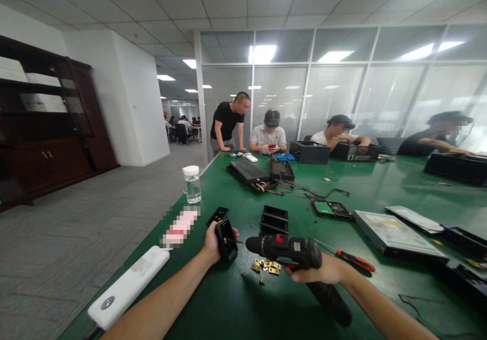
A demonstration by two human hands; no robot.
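Note:
My left hand (212, 241) grips a small black plastic housing (227, 242), tilted up, with brass-coloured bits inside it. In my right hand (323, 271) is a black cordless drill (283, 248), its bit pointing left at the side of the housing; whether the tip touches cannot be made out. Below the drill lie several brass plates (266, 266) and a few small screws (262, 281) on the green table. Another black housing (218, 215) sits just behind my left hand. Further right, two more black housings (274, 219) stand side by side.
A white power strip (129, 286) lies along the left table edge, near a clear jar (192, 187). An orange-handled screwdriver (355, 260) rests right of the drill. Farther off are a circuit board (330, 208), a silver disc drive (395, 233), a black case (251, 173) and several people working.

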